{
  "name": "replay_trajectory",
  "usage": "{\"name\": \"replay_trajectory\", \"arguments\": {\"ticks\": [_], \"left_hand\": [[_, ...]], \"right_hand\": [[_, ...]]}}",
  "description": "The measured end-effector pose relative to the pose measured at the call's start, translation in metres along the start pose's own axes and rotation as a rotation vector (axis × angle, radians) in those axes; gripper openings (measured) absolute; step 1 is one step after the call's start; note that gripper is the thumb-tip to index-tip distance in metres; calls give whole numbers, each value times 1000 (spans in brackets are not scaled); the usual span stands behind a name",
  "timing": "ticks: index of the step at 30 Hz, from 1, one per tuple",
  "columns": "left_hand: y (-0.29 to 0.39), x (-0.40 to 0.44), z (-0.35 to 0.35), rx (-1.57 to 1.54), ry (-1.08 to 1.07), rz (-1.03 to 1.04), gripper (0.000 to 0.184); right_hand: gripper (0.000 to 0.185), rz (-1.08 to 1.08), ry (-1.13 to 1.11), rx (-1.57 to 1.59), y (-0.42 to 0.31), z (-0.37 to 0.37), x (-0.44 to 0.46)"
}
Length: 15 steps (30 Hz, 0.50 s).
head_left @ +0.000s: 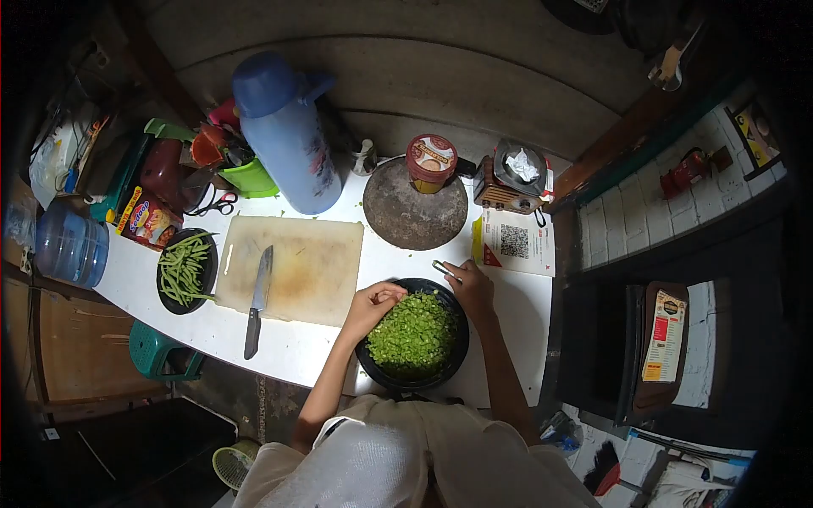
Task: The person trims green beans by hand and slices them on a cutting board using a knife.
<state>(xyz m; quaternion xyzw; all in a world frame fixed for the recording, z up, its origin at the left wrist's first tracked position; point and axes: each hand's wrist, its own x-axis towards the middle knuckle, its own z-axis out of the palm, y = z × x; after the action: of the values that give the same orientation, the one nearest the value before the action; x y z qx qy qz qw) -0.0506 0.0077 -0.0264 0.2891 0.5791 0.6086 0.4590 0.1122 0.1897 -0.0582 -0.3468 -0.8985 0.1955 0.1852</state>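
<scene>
A black bowl (460,349) heaped with chopped green beans (411,339) stands at the table's front edge, close to my body. My left hand (378,306) is at the bowl's upper left rim, its fingers curled together over the chopped pieces; whatever they hold is hidden. Just beyond the upper right rim, my right hand (472,286) pinches a short, slim, dark green piece (445,271), too small to name surely. Left of the bowl, a knife (259,296) lies across a worn cutting board (296,258), its handle past the near edge.
A dark plate of whole green beans (184,269) sits left of the board. Behind stand a blue thermos (292,135), scissors (222,203), a round dark slab (411,218) carrying a tub (431,159), and a small radio (506,188). A printed QR sheet (517,244) lies at right.
</scene>
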Motion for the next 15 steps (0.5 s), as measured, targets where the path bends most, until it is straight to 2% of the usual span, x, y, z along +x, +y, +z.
{"name": "replay_trajectory", "arguments": {"ticks": [8, 15], "left_hand": [[0, 2, 0, -108, -45, 34, 27], [-7, 2, 0, -178, -91, 26, 36]], "right_hand": [[27, 21, 47, 21, 3, 9, -8], [28, 38, -10, 3, -15, -32, -32]]}}
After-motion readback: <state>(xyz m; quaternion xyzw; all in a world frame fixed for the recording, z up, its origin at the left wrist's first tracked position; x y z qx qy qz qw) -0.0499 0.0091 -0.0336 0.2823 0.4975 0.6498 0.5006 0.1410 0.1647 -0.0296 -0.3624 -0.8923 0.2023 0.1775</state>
